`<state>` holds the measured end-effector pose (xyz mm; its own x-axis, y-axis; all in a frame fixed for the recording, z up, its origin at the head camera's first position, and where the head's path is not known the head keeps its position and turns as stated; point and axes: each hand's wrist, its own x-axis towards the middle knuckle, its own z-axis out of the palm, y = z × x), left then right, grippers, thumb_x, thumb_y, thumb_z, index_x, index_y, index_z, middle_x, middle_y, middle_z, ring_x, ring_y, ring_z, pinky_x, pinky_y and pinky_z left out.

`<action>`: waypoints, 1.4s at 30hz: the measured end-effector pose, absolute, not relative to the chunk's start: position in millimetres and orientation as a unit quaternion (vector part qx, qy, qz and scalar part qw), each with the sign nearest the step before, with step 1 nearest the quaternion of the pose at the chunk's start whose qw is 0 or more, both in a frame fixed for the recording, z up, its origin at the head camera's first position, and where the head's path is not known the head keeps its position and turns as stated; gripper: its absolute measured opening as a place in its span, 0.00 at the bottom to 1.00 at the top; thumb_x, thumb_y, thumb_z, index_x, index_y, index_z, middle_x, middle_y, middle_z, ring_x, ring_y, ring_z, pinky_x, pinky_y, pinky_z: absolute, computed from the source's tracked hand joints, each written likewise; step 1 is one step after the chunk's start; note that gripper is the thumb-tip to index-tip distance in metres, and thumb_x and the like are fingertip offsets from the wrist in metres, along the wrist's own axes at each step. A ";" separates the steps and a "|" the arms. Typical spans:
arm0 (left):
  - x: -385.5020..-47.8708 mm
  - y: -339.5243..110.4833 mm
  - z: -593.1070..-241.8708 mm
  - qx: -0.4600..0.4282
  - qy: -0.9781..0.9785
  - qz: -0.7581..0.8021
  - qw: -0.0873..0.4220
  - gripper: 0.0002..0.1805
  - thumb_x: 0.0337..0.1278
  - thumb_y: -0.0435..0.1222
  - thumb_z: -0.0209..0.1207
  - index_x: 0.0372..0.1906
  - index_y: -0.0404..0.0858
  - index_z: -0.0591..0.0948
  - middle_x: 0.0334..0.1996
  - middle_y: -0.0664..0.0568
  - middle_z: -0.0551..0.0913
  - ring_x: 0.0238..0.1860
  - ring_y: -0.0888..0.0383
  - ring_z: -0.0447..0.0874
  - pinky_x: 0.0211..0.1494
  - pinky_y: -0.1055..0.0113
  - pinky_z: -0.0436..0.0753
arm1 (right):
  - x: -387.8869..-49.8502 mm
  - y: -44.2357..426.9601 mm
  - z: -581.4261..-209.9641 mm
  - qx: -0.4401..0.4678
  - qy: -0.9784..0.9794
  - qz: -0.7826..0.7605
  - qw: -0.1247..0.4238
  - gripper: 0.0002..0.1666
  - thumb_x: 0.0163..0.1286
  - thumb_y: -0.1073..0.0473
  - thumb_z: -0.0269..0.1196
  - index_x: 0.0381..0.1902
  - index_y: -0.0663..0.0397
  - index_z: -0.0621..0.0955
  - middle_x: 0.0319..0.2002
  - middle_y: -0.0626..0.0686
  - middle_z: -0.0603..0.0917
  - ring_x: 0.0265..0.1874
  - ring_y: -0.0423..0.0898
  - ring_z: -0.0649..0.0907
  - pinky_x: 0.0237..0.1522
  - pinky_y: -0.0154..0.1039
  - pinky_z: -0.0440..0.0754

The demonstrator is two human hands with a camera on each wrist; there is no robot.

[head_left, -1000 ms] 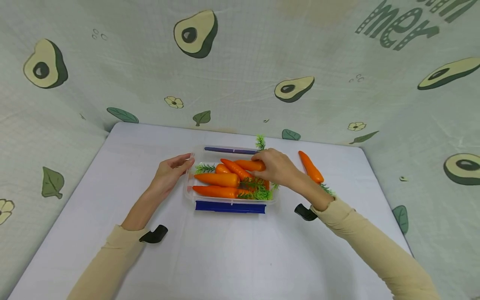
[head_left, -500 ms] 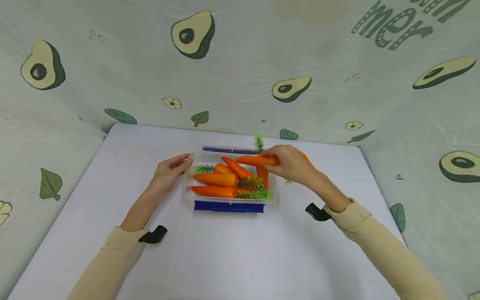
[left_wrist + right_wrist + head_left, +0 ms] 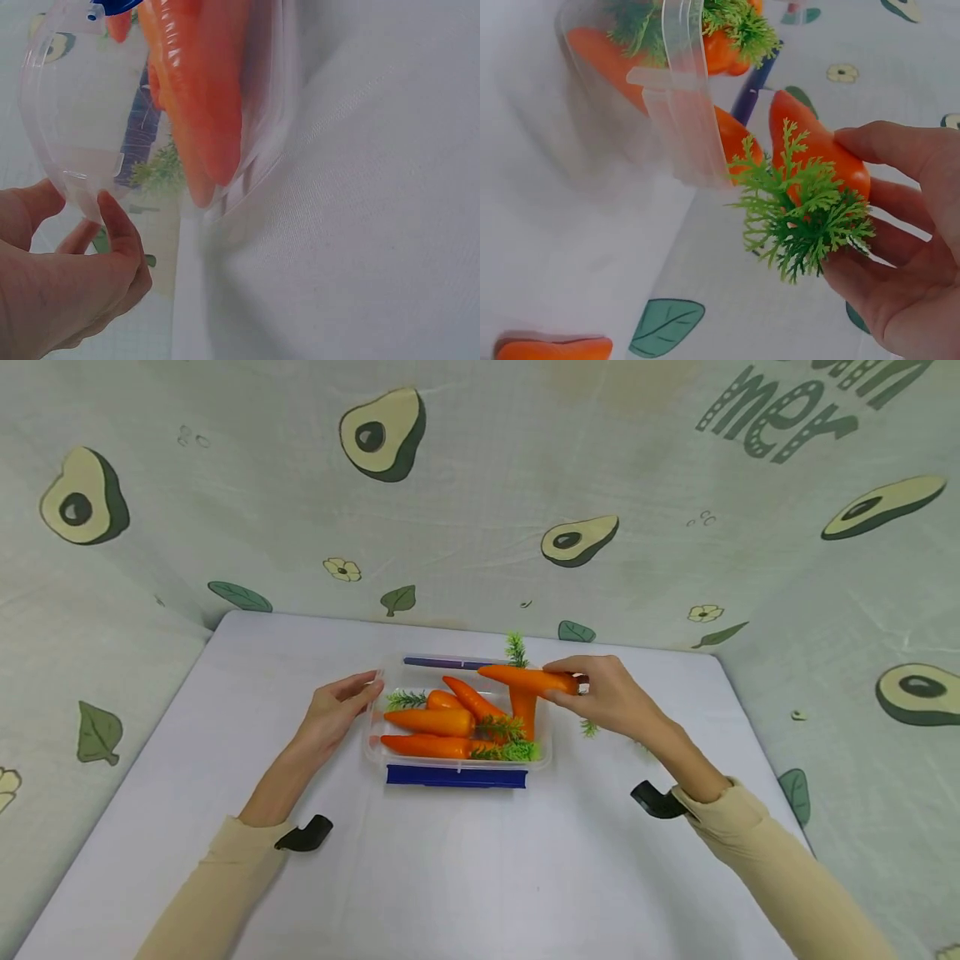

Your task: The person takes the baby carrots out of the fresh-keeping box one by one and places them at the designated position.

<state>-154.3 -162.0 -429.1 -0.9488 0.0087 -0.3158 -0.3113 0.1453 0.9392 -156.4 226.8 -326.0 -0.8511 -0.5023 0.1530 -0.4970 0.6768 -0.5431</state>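
Note:
My left hand pinches the left rim of a clear plastic food container, thumb on one side and fingers on the other. Inside lie several orange carrots with green leafy tops; one carrot stands at the container's right end, crossing its back corner. With thumb and fingers, my right hand grips another carrot by its thick end, raised over the container's right side, tip pointing left. Its feathery green leaves spread below the hand in the right wrist view.
Blue latch flaps fold out from the container's front and back. One loose carrot lies on the white table to the right, mostly hidden behind my right hand in the head view. A printed cloth hangs behind.
My right hand has lifted the carrot from the pile and drawn it to the right. My left hand stays at the container's rim.

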 end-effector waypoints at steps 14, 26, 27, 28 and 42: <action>-155.1 -160.1 -430.3 -0.104 0.749 0.643 0.120 0.33 0.72 0.51 0.61 0.75 0.41 0.72 0.70 0.42 0.73 0.60 0.54 0.72 0.72 0.61 0.72 | -147.3 255.0 -344.9 -0.144 0.883 -0.442 -0.069 0.21 0.68 0.62 0.72 0.57 0.64 0.85 0.51 0.63 0.87 0.47 0.60 0.87 0.47 0.36 0.86; -155.5 -159.7 -429.8 -0.107 0.745 0.647 0.124 0.33 0.72 0.51 0.61 0.76 0.42 0.71 0.73 0.45 0.70 0.62 0.54 0.70 0.73 0.60 0.71 | -149.1 271.8 -365.8 -0.060 0.873 -0.479 -0.072 0.25 0.73 0.53 0.68 0.62 0.61 0.83 0.58 0.60 0.84 0.54 0.48 0.81 0.49 0.24 0.81; -155.5 -159.4 -429.9 -0.106 0.745 0.647 0.125 0.33 0.72 0.51 0.61 0.76 0.42 0.71 0.73 0.45 0.70 0.63 0.54 0.70 0.74 0.59 0.71 | -149.1 273.5 -368.5 -0.052 0.870 -0.486 -0.069 0.26 0.73 0.52 0.68 0.63 0.60 0.83 0.58 0.60 0.84 0.54 0.47 0.81 0.49 0.24 0.81; -155.6 -159.5 -430.2 -0.107 0.745 0.647 0.125 0.33 0.72 0.51 0.61 0.76 0.42 0.71 0.73 0.45 0.70 0.63 0.54 0.70 0.74 0.59 0.70 | -149.3 274.8 -371.2 -0.045 0.866 -0.493 -0.067 0.26 0.73 0.51 0.68 0.63 0.59 0.83 0.58 0.60 0.84 0.54 0.46 0.81 0.49 0.25 0.81; -155.6 -161.3 -432.6 -0.106 0.742 0.651 0.122 0.33 0.72 0.51 0.61 0.75 0.42 0.72 0.73 0.45 0.70 0.65 0.52 0.70 0.74 0.59 0.70 | -158.8 282.9 -412.5 0.084 0.805 -0.582 -0.082 0.30 0.70 0.50 0.70 0.64 0.61 0.81 0.61 0.61 0.83 0.52 0.39 0.83 0.51 0.25 0.81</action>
<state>-155.6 -161.3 -432.6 -0.9475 0.0014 -0.3197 -0.3168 0.1307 0.9394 -158.8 282.9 -412.5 -0.9726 0.2301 0.0335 0.0401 0.3079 -0.9506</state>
